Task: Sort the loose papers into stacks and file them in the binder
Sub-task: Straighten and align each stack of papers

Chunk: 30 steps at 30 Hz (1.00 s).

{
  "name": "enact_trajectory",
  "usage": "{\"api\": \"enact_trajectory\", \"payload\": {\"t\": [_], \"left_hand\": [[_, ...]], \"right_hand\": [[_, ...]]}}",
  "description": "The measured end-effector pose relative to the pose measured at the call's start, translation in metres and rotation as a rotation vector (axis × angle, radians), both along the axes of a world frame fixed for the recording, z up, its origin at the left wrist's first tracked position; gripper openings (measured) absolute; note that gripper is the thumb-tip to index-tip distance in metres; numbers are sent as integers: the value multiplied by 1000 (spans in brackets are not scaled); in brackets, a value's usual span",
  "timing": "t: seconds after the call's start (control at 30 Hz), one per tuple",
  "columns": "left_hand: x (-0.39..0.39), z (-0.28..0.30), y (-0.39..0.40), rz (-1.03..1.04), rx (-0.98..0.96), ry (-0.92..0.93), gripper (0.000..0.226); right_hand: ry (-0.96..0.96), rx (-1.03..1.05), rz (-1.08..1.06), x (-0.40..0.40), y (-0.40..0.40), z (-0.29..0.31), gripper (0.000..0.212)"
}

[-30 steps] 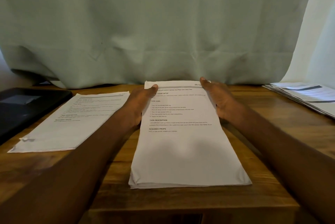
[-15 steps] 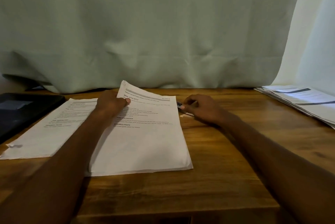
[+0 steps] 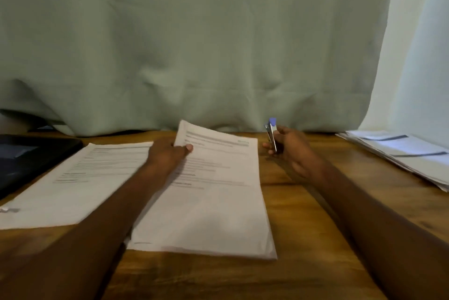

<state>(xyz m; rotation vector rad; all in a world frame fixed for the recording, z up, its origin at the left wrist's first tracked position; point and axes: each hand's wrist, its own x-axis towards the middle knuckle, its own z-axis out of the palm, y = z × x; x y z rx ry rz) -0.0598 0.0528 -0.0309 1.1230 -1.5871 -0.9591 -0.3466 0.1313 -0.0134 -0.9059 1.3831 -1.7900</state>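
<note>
Sorting looks mostly done: my left hand (image 3: pixel 170 154) pinches the middle stack (image 3: pixel 206 193), my right hand (image 3: pixel 291 149) grips a small stapler (image 3: pixel 271 135); filing in the binder (image 3: pixel 29 156) remains.

The right hand (image 3: pixel 295 151) has lifted a small stapler (image 3: pixel 271 135) off the table.

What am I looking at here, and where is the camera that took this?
No machine here: a person wears a camera on the head, looking down at their own two bare arms over a wooden table. The left hand holds the top corner of the middle paper stack, lifting it slightly. The right hand grips a small stapler with a blue tip. Another paper stack lies to the left, more papers at far right, and a dark binder at far left. A green curtain hangs behind.
</note>
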Motion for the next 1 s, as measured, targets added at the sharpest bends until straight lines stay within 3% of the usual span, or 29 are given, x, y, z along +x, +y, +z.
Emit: {"api": "enact_trajectory", "payload": {"t": [0.07, 0.13, 0.2, 0.3, 0.33, 0.5, 0.6, 0.7, 0.87, 1.0], "left_hand": [[-10, 0, 5, -83, 55, -6, 21], [-17, 2, 4, -168, 74, -25, 27], [-19, 1, -1, -228, 42, -96, 38], [-20, 1, 1, -270, -6, -193, 28], [-19, 0, 0, -285, -7, -187, 28], [-15, 2, 7, -402, 0, -150, 35], [-21, 2, 15, -357, -57, -146, 24], [-25, 5, 24, -311, -159, -253, 30], [-25, 6, 34, -313, -224, -401, 36], [-23, 14, 39, -348, -243, -350, 29]], "right_hand": [[-20, -70, 52, 1, 4, 11, 27], [132, -96, 55, 7, 8, 17, 29], [442, -98, -33, 16, 14, 23, 31], [1091, -140, -199, 26, 18, 26, 28], [1184, -145, -206, 30, 18, 25, 29], [1061, -76, -61, 49, 15, 15, 53], [1017, -51, 24, 53, 13, 14, 41], [1120, -37, 59, 54, 9, 9, 30], [1119, 6, 136, 54, 10, 8, 38], [1055, -11, 192, 48, 11, 11, 31]]}}
